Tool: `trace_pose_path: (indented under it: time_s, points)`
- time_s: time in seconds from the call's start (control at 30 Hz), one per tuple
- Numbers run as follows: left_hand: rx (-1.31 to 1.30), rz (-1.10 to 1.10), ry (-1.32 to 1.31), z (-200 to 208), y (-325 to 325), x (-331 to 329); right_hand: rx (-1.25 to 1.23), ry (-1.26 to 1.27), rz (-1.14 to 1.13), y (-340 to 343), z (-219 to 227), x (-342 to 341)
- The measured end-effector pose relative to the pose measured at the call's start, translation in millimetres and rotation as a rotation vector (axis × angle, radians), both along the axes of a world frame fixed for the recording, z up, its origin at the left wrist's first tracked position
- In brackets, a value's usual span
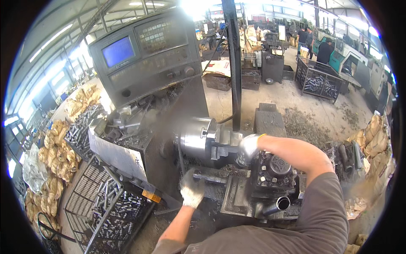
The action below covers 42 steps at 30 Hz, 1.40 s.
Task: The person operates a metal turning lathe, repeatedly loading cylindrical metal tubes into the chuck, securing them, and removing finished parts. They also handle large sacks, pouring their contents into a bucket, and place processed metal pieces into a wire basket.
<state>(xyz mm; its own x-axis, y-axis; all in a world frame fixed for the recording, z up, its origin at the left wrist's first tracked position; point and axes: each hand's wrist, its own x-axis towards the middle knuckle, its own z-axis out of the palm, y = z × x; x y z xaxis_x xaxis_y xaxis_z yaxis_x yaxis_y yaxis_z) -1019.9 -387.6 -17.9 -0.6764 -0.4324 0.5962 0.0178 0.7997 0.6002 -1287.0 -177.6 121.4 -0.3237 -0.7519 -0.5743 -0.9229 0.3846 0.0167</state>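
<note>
My right hand (249, 147), in a white glove with dark stains, reaches to the jaws of a lathe chuck (198, 137). Its fingers curl down beside the jaws, and what they grip is hidden. Lower and to the left, my left hand (192, 191) wears a dirty glove, its fingers pointing up with the thumb apart. It is beside the end of a dark metal rail (211, 175) below the chuck, and nothing shows clearly in it. To the right of the chuck stands a tool turret (279, 167) with bolts on top. Below the turret, a metal tube (282, 203) points its open end toward me.
A control panel (146, 55) with a blue screen rises behind the chuck. A wire basket (86, 192) of metal parts stands at the lower left, near brown sacks (59, 146). A dark post (232, 63) stands behind the machine. Other people (325, 51) are far right.
</note>
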Motion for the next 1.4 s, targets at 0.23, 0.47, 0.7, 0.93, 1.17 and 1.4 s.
trace_pose_path:
  time_s: [0.23,0.47,0.7,0.93,1.17,1.4]
  points:
    - [-0.559,-0.132,-0.129,108,-21,-137,-0.4,0.476,-1.14,231,-33,-141]
    - [-0.808,-0.228,-0.355,159,-9,-199,0.113,-0.455,-0.431,178,-149,-128]
    - [-0.607,-0.204,-0.849,181,-41,-239,-0.334,-0.516,-0.648,53,2,-120]
    - [-0.603,-0.137,-0.019,128,-23,-195,-0.111,-0.53,-0.543,37,-50,-97]
    - [-0.574,-0.115,-0.039,126,-24,-183,-0.246,-0.263,-0.426,31,-30,-63]
    - [-0.629,-0.121,0.088,108,-24,-164,-0.46,0.107,-0.493,173,-25,-67]
